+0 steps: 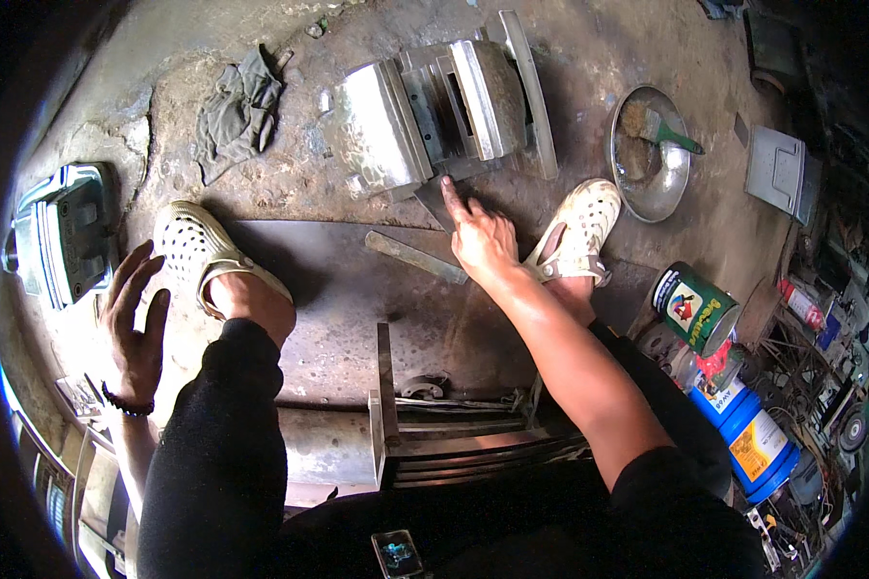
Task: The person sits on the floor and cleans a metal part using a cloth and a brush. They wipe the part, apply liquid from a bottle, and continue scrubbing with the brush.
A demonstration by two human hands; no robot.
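Note:
My right hand point(483, 236) reaches forward between my feet, its index finger stretched out and the other fingers partly bent. The fingertip rests at a thin dark plate point(433, 201) by the near edge of a metal assembly point(441, 121) with curved, shiny sides and a slotted middle. I cannot see a grip on the plate. A flat, worn metal bar point(415, 257) lies just left of that hand. Off to the left, my left hand point(135, 323) is raised with its fingers apart and nothing in it. Nearest to it is a metal block with rounded, shiny edges point(68, 236).
A grey rag point(241, 111) lies at the far left. To the right stands a metal bowl point(681, 193) with a green-handled brush point(671, 135) in it. Beyond my right leg are a green can point(695, 309), a blue bucket point(748, 439) and cluttered parts. Metal bars point(473, 449) lie near me.

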